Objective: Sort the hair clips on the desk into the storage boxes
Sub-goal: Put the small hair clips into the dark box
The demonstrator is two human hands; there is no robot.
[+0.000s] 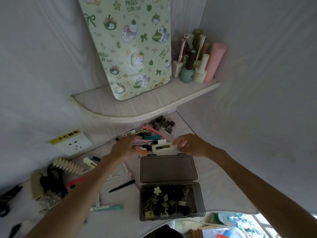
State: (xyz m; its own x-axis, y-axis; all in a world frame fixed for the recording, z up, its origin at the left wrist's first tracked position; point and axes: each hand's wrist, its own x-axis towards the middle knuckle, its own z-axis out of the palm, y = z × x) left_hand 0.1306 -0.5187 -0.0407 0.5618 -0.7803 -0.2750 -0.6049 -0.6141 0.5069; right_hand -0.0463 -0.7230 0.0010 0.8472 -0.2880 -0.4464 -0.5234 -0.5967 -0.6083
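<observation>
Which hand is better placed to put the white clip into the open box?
Probably the right hand: it already pinches the white clip, just behind the open box. The left hand is at the clip pile.

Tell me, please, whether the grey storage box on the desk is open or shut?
Open. The grey storage box has its lid swung fully back and lying flat on the desk, so the hair clips inside are exposed.

Dim, soft daylight; wide-angle warp, slight blur.
</observation>
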